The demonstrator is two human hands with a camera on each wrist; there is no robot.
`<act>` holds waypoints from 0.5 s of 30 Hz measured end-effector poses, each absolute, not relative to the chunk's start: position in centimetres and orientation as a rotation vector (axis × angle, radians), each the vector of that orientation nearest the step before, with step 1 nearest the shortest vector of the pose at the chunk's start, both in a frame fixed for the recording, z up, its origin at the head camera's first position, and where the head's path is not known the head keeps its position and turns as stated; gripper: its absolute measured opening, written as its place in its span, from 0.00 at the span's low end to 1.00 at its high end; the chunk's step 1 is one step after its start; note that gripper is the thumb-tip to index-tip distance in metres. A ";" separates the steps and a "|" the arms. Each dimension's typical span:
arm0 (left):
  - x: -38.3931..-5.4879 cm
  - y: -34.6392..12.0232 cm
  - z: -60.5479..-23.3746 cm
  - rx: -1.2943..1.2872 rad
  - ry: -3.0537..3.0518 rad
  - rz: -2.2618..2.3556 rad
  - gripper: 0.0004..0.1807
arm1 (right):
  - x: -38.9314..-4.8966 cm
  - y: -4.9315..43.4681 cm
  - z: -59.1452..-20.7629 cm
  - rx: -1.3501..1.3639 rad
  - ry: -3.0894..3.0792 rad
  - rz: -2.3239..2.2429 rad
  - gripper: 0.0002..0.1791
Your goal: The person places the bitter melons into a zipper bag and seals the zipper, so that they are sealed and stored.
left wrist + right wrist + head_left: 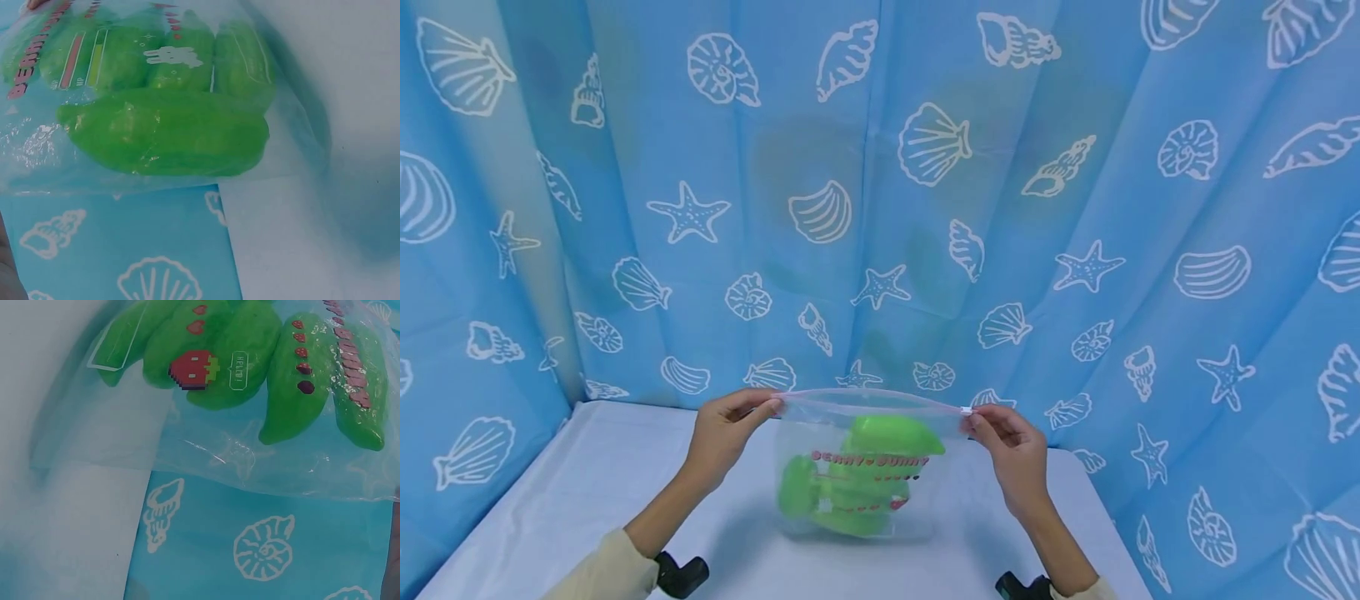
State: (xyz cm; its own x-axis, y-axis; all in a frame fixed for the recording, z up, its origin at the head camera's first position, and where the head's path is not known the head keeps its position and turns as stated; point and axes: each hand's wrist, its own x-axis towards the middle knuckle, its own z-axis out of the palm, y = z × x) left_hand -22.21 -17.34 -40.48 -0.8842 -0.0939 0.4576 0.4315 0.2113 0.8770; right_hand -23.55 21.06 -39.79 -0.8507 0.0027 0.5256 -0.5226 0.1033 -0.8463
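Observation:
A clear zip bag [865,406] with red printed lettering hangs upright just above or on the table, its zip edge at the top. Several smooth green fruits [169,134], shaped like mangoes, lie inside it; their pointed ends show through the plastic in the right wrist view. My left hand [722,433] pinches the top left corner between thumb and fingers. At the top right corner my right hand [1018,458] pinches the edge beside a small white slider [966,411]. The zip edges bow slightly apart in the middle.
A white-covered table [647,442] lies under the bag. Behind it and at both sides hangs a blue curtain [865,208] printed with white shells and starfish. Black straps with camera mounts [681,575] sit on both wrists.

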 end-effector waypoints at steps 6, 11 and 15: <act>-21.6 -17.7 -40.4 -0.337 -2.079 -1.673 0.08 | -22.6 20.9 -39.8 0.509 -1.964 1.753 0.10; -20.8 -17.2 -39.3 -0.335 -2.065 -1.673 0.07 | -22.6 20.7 -39.9 0.541 -1.914 1.776 0.10; -19.9 -17.0 -38.2 -0.338 -2.065 -1.682 0.07 | -22.7 20.6 -40.0 0.559 -1.916 1.778 0.10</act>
